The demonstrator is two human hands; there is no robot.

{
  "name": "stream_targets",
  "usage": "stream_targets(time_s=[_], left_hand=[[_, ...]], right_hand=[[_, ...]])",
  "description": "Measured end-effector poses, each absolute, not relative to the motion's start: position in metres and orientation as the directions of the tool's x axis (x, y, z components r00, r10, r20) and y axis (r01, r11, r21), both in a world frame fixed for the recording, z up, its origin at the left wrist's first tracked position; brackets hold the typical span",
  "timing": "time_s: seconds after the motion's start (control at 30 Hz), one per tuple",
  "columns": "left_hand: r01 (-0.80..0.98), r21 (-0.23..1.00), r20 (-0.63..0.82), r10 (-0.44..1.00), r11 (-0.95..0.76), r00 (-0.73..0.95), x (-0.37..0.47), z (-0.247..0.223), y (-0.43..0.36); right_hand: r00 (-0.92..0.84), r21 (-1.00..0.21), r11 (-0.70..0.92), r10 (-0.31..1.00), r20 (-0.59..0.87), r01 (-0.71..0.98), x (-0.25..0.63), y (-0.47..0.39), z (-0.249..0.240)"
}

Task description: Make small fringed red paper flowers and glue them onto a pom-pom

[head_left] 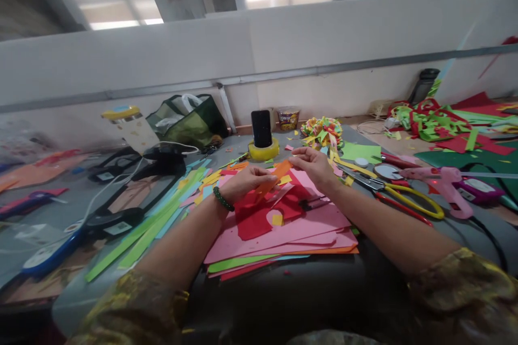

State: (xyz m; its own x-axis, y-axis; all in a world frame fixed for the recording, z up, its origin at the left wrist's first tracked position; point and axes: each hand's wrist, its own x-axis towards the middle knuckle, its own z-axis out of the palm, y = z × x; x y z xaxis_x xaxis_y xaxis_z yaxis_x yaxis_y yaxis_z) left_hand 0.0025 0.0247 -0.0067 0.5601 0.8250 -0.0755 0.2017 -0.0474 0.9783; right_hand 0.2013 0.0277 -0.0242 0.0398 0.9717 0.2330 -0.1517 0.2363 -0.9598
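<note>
Between my two hands an orange strip [282, 168], paper or felt, is held over the middle of the table. My left hand [251, 181], with a dark green bead bracelet [223, 199] on the wrist, pinches its lower left end. At the upper right end, my right hand [311, 164] has thumb and fingers closed on the strip. Beneath them lies a red piece [253, 221] with small yellow squares [277, 220] on it. It rests on a stack of pink sheets [238, 242], with green, orange and red layers showing below.
To the right lie yellow-handled scissors [416, 200] and a pink glue gun [453, 186]. A phone [261, 128] stands in a yellow tape roll [264, 150] behind the hands. Long green strips [149, 226] lie left, and a bunch of colourful loops [322, 130] sits at the back.
</note>
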Motion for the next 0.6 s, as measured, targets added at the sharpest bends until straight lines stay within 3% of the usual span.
stream_targets(time_s=[0.13,0.37,0.5,0.6], left_hand=[[0.223,0.972,-0.057,0.836,-0.079,0.545,0.0,-0.004,0.027],[0.27,0.956,-0.072,0.799,-0.115,0.597,0.002,-0.002,0.023],[0.279,0.956,-0.119,0.748,-0.091,0.653,-0.008,0.0,0.032],[0.313,0.947,-0.253,0.759,0.069,0.599,-0.021,0.002,0.043]], right_hand=[[0.083,-0.955,0.213,0.976,0.2,-0.208,0.21,0.035,-0.019],[-0.236,-0.982,0.154,0.956,0.175,-0.106,0.2,0.025,-0.024],[-0.182,-0.985,0.153,0.969,0.166,-0.086,0.206,0.027,-0.022],[-0.099,-0.982,0.162,0.98,0.172,-0.101,0.211,0.032,-0.018]])
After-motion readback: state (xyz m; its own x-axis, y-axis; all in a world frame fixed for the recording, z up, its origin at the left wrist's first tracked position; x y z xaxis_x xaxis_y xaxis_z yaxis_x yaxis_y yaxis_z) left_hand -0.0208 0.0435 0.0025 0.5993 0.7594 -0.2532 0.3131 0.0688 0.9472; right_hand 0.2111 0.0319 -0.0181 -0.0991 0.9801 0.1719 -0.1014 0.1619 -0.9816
